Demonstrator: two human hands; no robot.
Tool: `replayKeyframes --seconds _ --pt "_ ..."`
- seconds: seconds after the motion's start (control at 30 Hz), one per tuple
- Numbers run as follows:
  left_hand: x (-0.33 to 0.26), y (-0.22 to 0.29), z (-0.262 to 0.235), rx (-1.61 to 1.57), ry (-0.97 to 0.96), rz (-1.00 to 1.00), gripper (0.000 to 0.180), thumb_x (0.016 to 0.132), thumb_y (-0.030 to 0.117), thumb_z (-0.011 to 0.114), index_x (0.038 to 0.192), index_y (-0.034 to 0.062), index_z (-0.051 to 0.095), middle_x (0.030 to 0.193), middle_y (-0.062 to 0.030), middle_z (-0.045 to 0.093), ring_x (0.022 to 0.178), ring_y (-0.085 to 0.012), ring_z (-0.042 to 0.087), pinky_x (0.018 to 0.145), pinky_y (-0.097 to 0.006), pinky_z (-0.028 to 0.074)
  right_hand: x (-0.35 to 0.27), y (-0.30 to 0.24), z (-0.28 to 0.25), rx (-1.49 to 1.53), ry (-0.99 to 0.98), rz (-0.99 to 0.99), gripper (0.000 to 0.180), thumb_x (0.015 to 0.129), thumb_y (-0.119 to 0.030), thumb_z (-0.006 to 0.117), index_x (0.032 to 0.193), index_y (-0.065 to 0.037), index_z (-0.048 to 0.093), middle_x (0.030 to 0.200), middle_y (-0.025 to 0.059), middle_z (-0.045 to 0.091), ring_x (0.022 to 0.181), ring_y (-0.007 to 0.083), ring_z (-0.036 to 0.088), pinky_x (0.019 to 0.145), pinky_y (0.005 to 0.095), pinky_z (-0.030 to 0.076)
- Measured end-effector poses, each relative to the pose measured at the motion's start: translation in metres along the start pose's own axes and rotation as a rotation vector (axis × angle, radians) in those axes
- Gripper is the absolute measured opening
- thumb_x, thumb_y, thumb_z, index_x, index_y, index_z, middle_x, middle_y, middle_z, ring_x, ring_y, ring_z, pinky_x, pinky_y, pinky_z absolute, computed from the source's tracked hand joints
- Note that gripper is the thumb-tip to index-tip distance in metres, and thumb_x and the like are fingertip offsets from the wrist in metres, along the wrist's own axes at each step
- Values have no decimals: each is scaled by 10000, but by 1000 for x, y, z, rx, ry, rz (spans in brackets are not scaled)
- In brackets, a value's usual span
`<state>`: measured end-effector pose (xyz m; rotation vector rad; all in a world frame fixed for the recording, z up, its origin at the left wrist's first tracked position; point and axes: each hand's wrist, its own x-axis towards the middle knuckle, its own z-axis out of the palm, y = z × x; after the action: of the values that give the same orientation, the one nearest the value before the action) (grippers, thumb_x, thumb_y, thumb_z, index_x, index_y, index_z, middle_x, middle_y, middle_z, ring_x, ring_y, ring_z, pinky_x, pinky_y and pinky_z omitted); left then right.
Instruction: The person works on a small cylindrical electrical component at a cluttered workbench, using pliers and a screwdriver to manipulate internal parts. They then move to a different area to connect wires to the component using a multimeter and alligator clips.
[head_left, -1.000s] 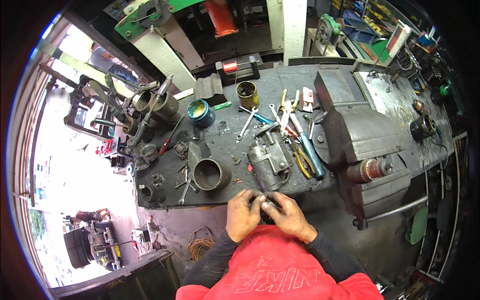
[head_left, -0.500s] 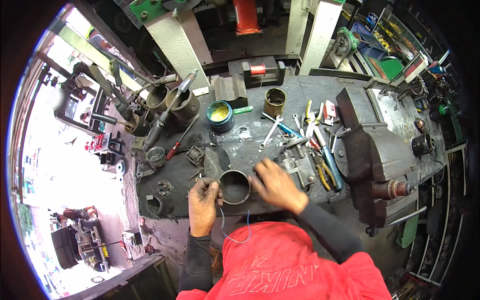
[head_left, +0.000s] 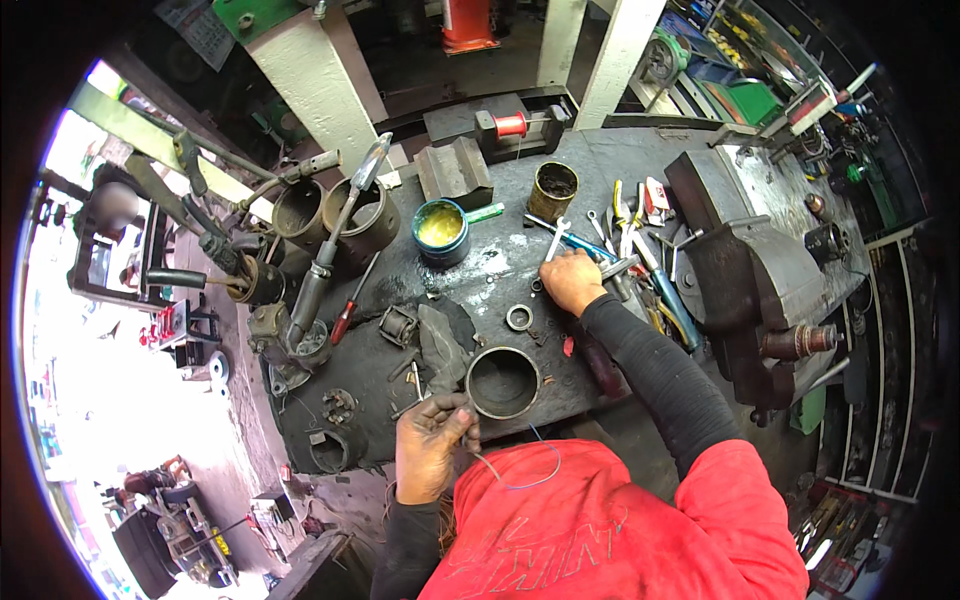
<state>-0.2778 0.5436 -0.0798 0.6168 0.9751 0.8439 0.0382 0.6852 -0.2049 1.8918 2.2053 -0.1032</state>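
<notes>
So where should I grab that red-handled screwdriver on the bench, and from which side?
Take the red-handled screwdriver by its red handle, the thicker end nearest you, coming from above. It lies flat and slanted on the workbench, the thin shaft pointing away toward the metal cylinders, so the handle is probably the easier part to grip.

Thing under right hand [head_left: 572, 281] hidden

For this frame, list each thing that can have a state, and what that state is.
Left hand: closed on a thin wire.
Right hand: reaching among the tools, fingers down on them.
Metal cylinder: upright, open-topped.
Blue tin: lid off, yellowish paste inside.
Brass can: upright, open.
Small ring: lying flat.
</notes>
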Motion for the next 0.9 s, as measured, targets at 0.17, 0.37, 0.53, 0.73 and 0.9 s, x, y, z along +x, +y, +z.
replayKeyframes --seconds 0.17,0.37,0.53,0.73,0.9 --pt "11 10 33 172 -57 -27 268 963 50 726 1202 -60 675 899 -75 711 721 -106 652 651 -241 541 -4 -5 -16 67 -24 -12 160 874 -154 636 889 -65 768 994 163 771 1026 310 730 886 452 549" --pt "25 36 90 846 -154 243 180 875 61 791 1032 -20 759 856 -69 716 765 -137 645 683 -283 507 -94 -8 -54 694 624 73 197 855 -183 737 909 -3 680 906 178 675 895 389 656 790 478 515" --pt "76 26 165 1236 -602 734 163 846 3 697 992 37 763 924 -147 683 858 -347 633 774 -402 499 -233 17 -34 1840 404 581 151 920 -49 754 1042 31 716 861 57 727 768 132 691 713 286 560" --pt "182 -43 273 1547 -1252 876 172 795 7 668 924 55 770 935 -144 636 964 -359 583 861 -448 480 -270 40 36 2155 799 722 175 934 -3 719 1095 56 686 901 94 726 779 168 709 757 288 592" --pt "227 -71 307 1692 -1515 805 187 728 51 760 914 63 772 924 -141 654 1027 -375 611 946 -455 498 -249 45 66 2291 917 715 153 947 27 692 1096 60 680 935 83 718 798 156 708 757 278 590"
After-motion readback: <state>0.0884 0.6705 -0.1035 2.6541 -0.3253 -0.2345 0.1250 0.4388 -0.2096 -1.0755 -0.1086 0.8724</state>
